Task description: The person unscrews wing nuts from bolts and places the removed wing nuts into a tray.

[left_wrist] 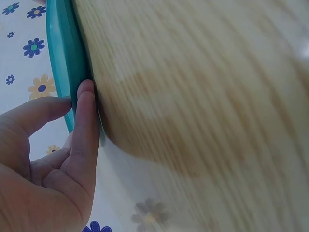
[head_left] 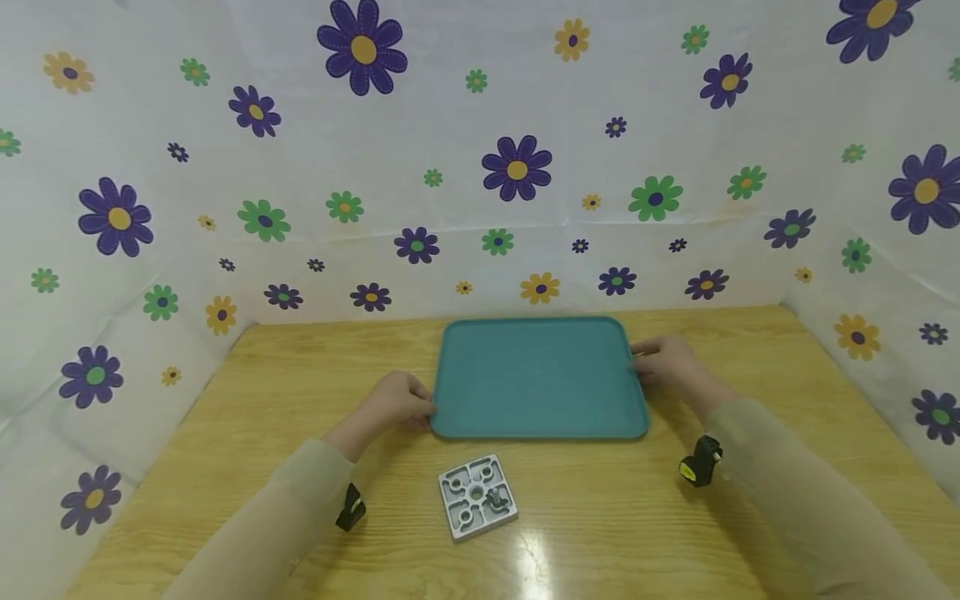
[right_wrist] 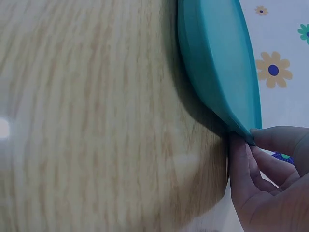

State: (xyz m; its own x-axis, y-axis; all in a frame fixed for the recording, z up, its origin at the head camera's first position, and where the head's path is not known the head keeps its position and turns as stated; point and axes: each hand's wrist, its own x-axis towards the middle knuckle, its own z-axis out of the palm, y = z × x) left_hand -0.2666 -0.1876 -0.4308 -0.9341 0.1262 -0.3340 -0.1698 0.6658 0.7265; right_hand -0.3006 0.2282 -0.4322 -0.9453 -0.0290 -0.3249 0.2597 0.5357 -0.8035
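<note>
A teal rectangular tray (head_left: 540,379) with a raised rim lies toward the back of the wooden table. My left hand (head_left: 393,402) pinches its left edge near the front corner; in the left wrist view the thumb is on the rim and the fingers (left_wrist: 86,111) reach beneath. On the opposite side my right hand (head_left: 666,367) holds the right edge between thumb and fingers, and the right wrist view shows the tray's rim (right_wrist: 219,96) in that pinch. Nothing lies on the tray.
In front of the tray, a square silver metal plate (head_left: 477,497) with recesses and holes rests on the table (head_left: 600,517); a small grey piece (head_left: 496,499) sits in one recess. A white flowered cloth (head_left: 450,125) encloses the back and sides.
</note>
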